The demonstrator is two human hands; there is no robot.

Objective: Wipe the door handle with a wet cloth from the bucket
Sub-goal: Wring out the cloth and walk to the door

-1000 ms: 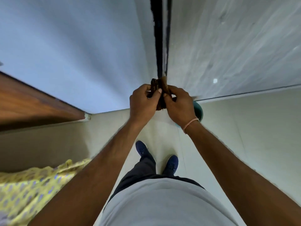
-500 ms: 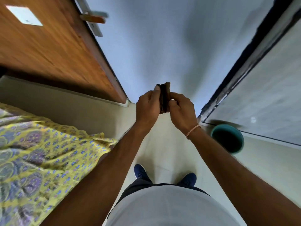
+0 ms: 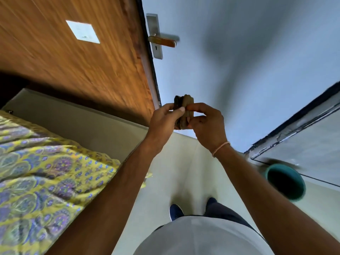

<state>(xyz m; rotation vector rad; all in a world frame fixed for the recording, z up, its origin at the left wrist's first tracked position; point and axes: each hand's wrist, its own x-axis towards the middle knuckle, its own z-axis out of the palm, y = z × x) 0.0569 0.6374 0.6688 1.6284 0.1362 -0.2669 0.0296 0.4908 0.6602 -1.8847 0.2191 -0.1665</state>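
Torso: at the bottom of my view I see a pale grey shirt, with dark trousers and two blue shoes standing on the pale tiled floor.
Bed: on my left lies a yellow bedspread with a purple paisley print, over a cream bed frame.
Bucket: a round teal plastic bucket sits on the floor at my right, well apart from both hands; its inside looks dark and I cannot tell what is in it.
Left hand: the left hand has its fingers curled, thumb tip pressed onto the left side of the cloth.
Right hand: the right hand pinches the cloth's right side between thumb and fingers; a thin pinkish band circles the wrist.
Cloth: a bunched-up brown cloth is squeezed between the two hands, held up in front of me, below the handle and clear of it.
Door: a brown wood-grain door stands open on the left, with a white square label on it; I can read no writing there.
Handle: a silver metal lever door handle with a brown grip on a steel plate, keyhole below; no brand visible.
Wall: a plain blue-grey wall lies beyond.
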